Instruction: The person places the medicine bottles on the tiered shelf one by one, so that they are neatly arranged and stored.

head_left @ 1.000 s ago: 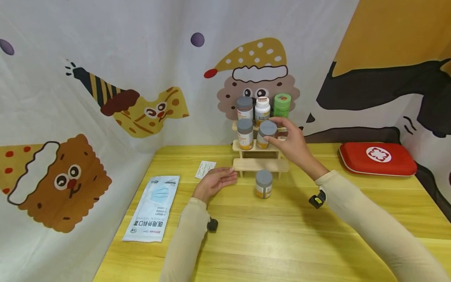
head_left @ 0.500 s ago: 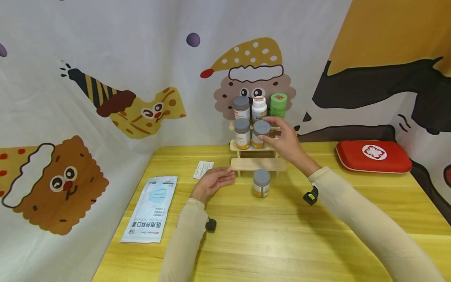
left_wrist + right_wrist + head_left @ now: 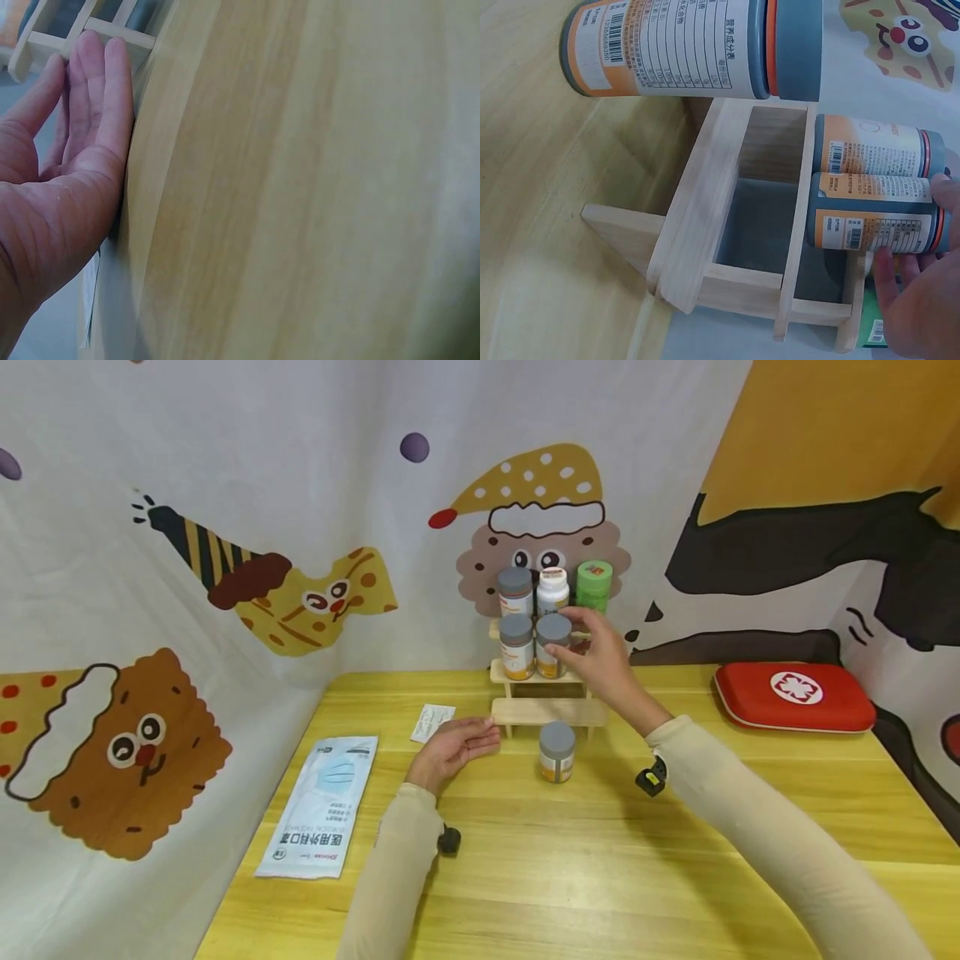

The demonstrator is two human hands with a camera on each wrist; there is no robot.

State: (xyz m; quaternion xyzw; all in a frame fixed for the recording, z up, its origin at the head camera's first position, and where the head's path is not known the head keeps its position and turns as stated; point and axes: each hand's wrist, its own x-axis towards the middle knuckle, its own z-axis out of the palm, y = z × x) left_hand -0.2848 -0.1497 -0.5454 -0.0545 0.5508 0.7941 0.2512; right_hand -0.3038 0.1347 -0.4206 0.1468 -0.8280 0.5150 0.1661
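My right hand (image 3: 600, 664) pinches a grey-lidded supplement jar (image 3: 552, 660) on the middle step of a small wooden tiered stand (image 3: 551, 712). This jar stands upright right beside a matching jar (image 3: 517, 647); in the right wrist view, the held jar (image 3: 874, 211) appears to touch it. Fingertips of my left hand (image 3: 455, 745) are at the stand's left end, its fingers nearly straight; the left wrist view shows the hand (image 3: 86, 142) on edge along the table. Another grey-lidded jar (image 3: 557, 753) stands on the table in front of the stand.
The top step carries a grey-lidded jar (image 3: 515, 593), a white bottle (image 3: 552, 591) and a green container (image 3: 594, 585). A red first-aid case (image 3: 795, 697) lies at right. On the left are a face mask packet (image 3: 318, 806) and a small paper slip (image 3: 432, 722).
My right hand has shifted the held jar left along the middle step, closing the gap to its neighbour. My left hand stays at the stand's end. The head view has turned slightly.
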